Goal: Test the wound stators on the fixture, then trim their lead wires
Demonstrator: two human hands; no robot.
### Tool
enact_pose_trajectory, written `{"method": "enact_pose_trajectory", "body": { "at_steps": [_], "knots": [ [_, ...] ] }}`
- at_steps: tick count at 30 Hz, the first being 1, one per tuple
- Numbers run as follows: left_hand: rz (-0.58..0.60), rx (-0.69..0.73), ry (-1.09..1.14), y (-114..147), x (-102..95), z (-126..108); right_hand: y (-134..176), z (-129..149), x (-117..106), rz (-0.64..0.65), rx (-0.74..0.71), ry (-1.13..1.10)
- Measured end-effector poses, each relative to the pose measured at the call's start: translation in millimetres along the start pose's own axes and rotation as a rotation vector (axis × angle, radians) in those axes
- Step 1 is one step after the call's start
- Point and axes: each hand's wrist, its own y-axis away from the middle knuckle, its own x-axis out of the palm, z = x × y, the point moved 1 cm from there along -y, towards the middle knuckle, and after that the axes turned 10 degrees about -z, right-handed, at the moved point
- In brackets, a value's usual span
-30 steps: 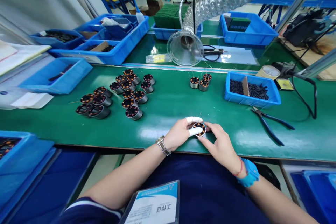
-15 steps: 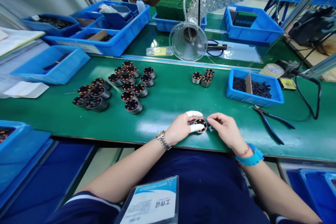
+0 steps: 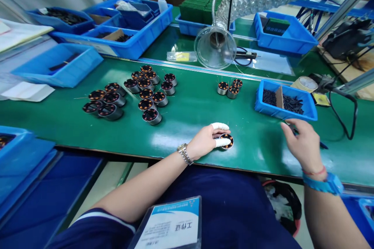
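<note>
My left hand (image 3: 206, 141), with white finger cots on two fingers, holds a motor stator (image 3: 230, 146) near the front edge of the bench. The stator is a short metal ring with copper coils showing on top, and my thumb lies over part of it. Well to the right, my right hand (image 3: 304, 144) is over the pliers (image 3: 323, 145), thumb and forefinger apart. The hand hides most of the pliers; one dark handle end and a bit between the fingers show. Whether the fingers touch them I cannot tell.
Several stators (image 3: 152, 116) stand grouped at left, and three more (image 3: 233, 92) farther back. A blue bin (image 3: 284, 114) of short black pieces sits behind my right hand. A clear extraction hood (image 3: 215, 48) hangs over the back. Blue trays (image 3: 134, 48) line the back left.
My right hand has left the stator and moved right to the pliers, its fingers spreading. My left hand keeps its hold on the stator. The view has shifted slightly.
</note>
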Motion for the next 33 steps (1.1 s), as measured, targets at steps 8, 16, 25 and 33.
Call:
{"method": "enact_pose_trajectory", "body": {
  "at_steps": [8,16,25,33],
  "knots": [
    [-0.15,0.008,0.207,-7,8.3,-5,40,-87,-17,0.187,-0.065,0.633],
    [-0.148,0.02,0.179,-8,11.6,-6,30,0,-11,0.192,-0.182,0.111],
    [-0.138,0.037,0.166,-7,11.4,-6,20,83,-5,0.293,-0.38,0.083],
    [-0.132,0.03,0.172,-8,9.9,-5,16,87,-5,0.323,-0.436,0.103]
  ]
}}
